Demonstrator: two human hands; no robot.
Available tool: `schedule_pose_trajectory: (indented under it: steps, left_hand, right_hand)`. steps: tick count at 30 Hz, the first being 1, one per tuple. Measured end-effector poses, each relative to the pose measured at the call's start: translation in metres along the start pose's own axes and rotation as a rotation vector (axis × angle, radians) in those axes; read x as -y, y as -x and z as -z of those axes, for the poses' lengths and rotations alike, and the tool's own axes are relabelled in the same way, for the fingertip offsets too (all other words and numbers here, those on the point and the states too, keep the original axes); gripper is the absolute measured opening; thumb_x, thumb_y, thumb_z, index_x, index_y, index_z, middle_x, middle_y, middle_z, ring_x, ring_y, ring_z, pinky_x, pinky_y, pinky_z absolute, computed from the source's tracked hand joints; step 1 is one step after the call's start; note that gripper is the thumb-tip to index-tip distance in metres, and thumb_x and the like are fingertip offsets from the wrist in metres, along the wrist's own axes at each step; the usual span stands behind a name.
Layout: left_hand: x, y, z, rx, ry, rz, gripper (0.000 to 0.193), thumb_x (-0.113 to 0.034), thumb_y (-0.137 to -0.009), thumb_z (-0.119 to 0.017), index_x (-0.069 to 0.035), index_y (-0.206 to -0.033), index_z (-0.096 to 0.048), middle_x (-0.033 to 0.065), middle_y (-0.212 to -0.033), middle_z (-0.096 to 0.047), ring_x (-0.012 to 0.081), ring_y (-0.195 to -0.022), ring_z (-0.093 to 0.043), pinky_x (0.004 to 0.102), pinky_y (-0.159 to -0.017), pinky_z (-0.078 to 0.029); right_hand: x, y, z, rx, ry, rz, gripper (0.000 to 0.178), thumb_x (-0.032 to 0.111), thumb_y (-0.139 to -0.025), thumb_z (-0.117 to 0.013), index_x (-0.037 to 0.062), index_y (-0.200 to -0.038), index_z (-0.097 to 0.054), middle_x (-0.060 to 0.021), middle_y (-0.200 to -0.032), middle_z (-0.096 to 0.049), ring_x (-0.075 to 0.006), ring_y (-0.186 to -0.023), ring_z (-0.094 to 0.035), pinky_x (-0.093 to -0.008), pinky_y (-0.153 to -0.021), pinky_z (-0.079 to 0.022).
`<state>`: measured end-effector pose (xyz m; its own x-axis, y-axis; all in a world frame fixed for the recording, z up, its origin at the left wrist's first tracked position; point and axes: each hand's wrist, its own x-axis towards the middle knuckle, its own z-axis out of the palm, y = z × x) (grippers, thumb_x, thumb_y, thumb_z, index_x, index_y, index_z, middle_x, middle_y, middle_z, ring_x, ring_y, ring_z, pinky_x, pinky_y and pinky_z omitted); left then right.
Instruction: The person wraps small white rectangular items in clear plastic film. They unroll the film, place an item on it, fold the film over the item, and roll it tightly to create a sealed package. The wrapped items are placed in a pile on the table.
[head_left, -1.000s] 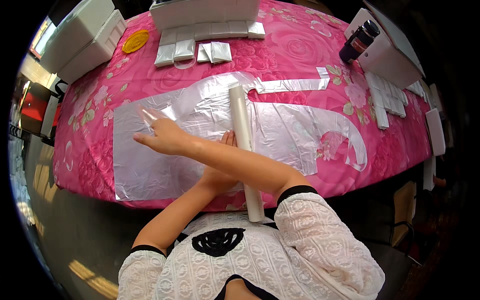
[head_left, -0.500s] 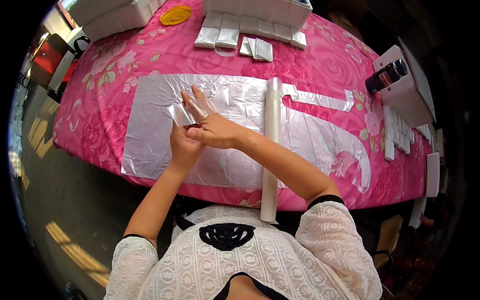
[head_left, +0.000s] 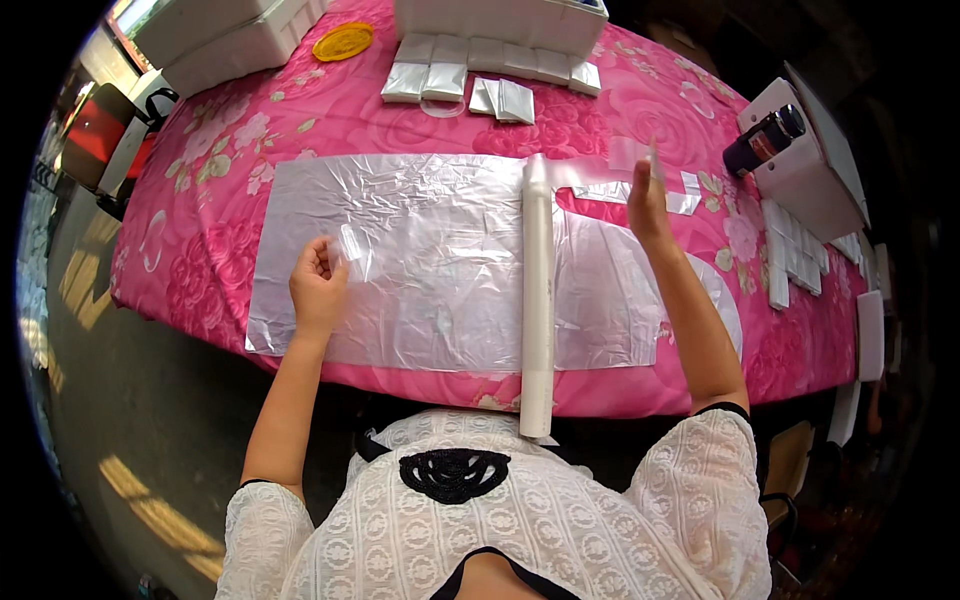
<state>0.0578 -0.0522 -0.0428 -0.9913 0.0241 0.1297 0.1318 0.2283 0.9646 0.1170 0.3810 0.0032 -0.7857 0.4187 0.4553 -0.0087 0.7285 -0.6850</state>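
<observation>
A thin, silvery-white plastic sheet lies spread and creased across the table. Its right part has curved cut-outs and a strap-like strip, like a disposable apron. Across it rests a long whitish roll of film, its lower end overhanging the near edge. Above the sheet's left part, my left hand has its fingers closed on a small clear plastic piece. My right hand is raised beyond the roll, edge-on and blurred. Translucent film shows around its fingertips; whether it is gripped is unclear.
Folded white packets line up at the back before a white foam box. A yellow lid sits back left. At right stand a dark bottle, a white box and more packets. The tablecloth is pink and floral.
My hands were together over the sheet, clear plastic around my right fingers. They have parted: my left hand moved slightly left with a clear piece, my right swung far right past the roll.
</observation>
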Motion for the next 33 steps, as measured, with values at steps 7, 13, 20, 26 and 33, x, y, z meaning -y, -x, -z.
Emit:
schedule_pose_trajectory:
  steps: [7, 13, 20, 26, 33]
  left_hand:
    - [0.01, -0.011, 0.042, -0.073, -0.464, -0.192, 0.044, -0.002, -0.069, -0.064, -0.004, -0.111, -0.053, 0.0073, -0.087, -0.063, 0.0159, -0.073, -0.059, 0.029, -0.068, -0.048]
    - [-0.003, -0.002, 0.094, -0.043, -0.617, -0.136, 0.063, -0.006, -0.064, -0.073, -0.007, -0.122, -0.047, 0.0067, -0.112, -0.056, 0.0171, -0.089, -0.056, 0.03, -0.075, -0.045]
    - [0.016, 0.0, 0.16, -0.077, -0.2, -0.113, 0.04, -0.009, -0.084, -0.059, 0.0, -0.12, -0.046, 0.0076, -0.115, -0.054, 0.0135, -0.097, -0.053, 0.0249, -0.085, -0.043]
    - [-0.015, 0.017, 0.141, -0.054, -0.117, -0.078, 0.033, -0.005, -0.086, -0.055, 0.001, -0.118, -0.048, 0.0068, -0.111, -0.055, 0.0101, -0.093, -0.053, 0.0221, -0.083, -0.043]
    - [-0.033, 0.055, 0.11, 0.15, -0.08, -0.023, 0.035, 0.0, -0.081, -0.055, 0.001, -0.116, -0.049, 0.0072, -0.112, -0.054, 0.0101, -0.09, -0.054, 0.0219, -0.076, -0.044]
  right_hand:
    - [-0.105, -0.031, 0.223, -0.961, -1.075, -0.973, 0.074, 0.057, -0.088, -0.031, 0.0012, -0.135, -0.027, -0.0172, -0.135, -0.033, -0.0272, -0.119, -0.039, -0.0385, -0.091, -0.039]
    - [0.035, 0.053, 0.109, 0.26, -0.113, -0.126, 0.055, 0.036, -0.091, -0.045, 0.0007, -0.131, -0.034, -0.0149, -0.128, -0.046, -0.0264, -0.114, -0.047, -0.0321, -0.099, -0.033]
    - [0.075, 0.142, 0.022, 0.839, 0.248, 0.537, 0.078, 0.061, -0.084, -0.035, 0.0044, -0.137, -0.027, -0.0152, -0.143, -0.024, -0.0311, -0.134, -0.017, -0.046, -0.108, -0.015]
    - [0.155, 0.141, -0.067, 1.225, -0.354, 0.606, 0.064, 0.054, -0.089, -0.033, 0.0023, -0.124, -0.047, -0.0161, -0.129, -0.045, -0.0318, -0.127, -0.031, -0.0449, -0.104, -0.023]
    - [0.215, 0.113, -0.118, 0.954, -0.451, 0.709, 0.041, 0.035, -0.088, -0.048, 0.0008, -0.109, -0.058, -0.0145, -0.116, -0.056, -0.0304, -0.112, -0.049, -0.0388, -0.096, -0.036]
